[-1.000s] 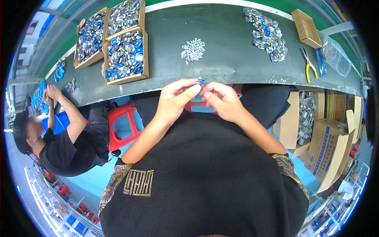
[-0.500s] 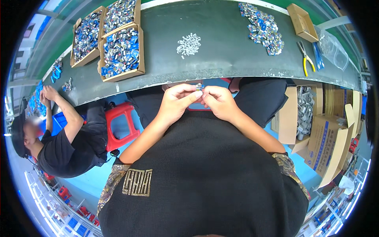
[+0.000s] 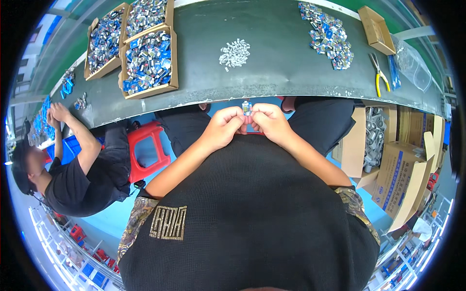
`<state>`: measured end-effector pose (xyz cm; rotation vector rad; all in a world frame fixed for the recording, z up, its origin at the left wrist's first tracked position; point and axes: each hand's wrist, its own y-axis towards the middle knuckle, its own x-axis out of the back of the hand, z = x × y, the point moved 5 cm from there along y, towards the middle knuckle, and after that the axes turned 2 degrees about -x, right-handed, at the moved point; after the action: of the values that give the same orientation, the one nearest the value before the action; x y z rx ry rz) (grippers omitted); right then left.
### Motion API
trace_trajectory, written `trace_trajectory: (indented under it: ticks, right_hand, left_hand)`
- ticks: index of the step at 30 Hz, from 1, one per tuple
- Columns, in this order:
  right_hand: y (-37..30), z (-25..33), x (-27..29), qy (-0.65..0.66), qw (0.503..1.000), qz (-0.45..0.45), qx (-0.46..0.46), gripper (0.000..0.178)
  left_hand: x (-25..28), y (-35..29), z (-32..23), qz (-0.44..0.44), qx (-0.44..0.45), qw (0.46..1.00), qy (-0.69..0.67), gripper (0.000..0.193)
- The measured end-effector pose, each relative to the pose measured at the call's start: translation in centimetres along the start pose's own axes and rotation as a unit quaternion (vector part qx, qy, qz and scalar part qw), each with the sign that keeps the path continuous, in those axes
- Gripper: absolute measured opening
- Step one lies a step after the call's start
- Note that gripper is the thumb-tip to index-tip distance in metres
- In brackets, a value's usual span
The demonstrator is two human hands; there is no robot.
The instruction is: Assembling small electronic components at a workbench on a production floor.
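Observation:
In front of my chest, just off the bench's near edge, a small blue circuit board (image 3: pixel 246 107) with a silvery metal end stands upright between my fingertips. My left hand (image 3: pixel 223 128) pinches its lower left side, thumb against bent fingers. On the other side my right hand (image 3: pixel 270 123) grips it the same way, and the two hands nearly meet below it. The fingers cover the board's lower end. Beyond them on the bench lies a loose pile of small whitish-silver parts (image 3: pixel 235 53).
On the dark green bench (image 3: pixel 272 63), cardboard trays (image 3: pixel 151 92) of blue-and-silver boards stand at left. A heap of boards (image 3: pixel 331 39), an empty tray (image 3: pixel 376 30) and yellow-handled pliers (image 3: pixel 379 77) lie right. A co-worker (image 3: pixel 73 179) sits left by a red stool (image 3: pixel 148 150); boxes (image 3: pixel 400 169) stand right.
Both hands have turned the board so that it stands more upright and shows more of its blue face. The fingers have shifted down to its lower end.

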<state>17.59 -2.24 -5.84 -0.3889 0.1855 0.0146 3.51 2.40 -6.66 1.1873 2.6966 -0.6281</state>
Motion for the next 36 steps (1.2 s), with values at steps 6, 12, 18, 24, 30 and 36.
trace_trajectory:
  ticks: [6, 12, 18, 24, 30, 36]
  right_hand:
    - [0.1, 0.5, 0.1, 0.010, 1.000, 0.003, -0.012, 0.020]
    - [0.4, 0.2, 0.2, 0.017, 0.999, 0.022, -0.031, 0.019]
    - [0.7, -0.2, 0.0, 0.037, 0.997, 0.042, -0.055, 0.019]
    - [1.1, 0.1, -0.3, 0.045, 0.998, 0.036, -0.034, 0.021]
    - [1.4, -0.4, -0.3, 0.043, 0.996, 0.049, -0.055, 0.022]
    - [1.6, -0.4, -0.4, 0.048, 0.997, 0.044, -0.049, 0.021]
  left_hand:
    - [0.2, 0.4, 0.1, 0.022, -0.006, 0.999, 0.037, 0.018]
    - [0.6, 0.7, 0.4, 0.032, -0.018, 0.999, 0.021, 0.019]
    - [0.6, 0.7, 0.2, 0.026, -0.024, 0.999, 0.028, 0.020]
    - [0.7, 1.2, 0.2, 0.012, -0.023, 1.000, 0.005, 0.022]
    - [0.4, 1.2, -0.2, 0.019, -0.004, 1.000, -0.013, 0.017]
    - [0.0, 1.3, -0.3, -0.019, 0.002, 1.000, -0.011, 0.019]
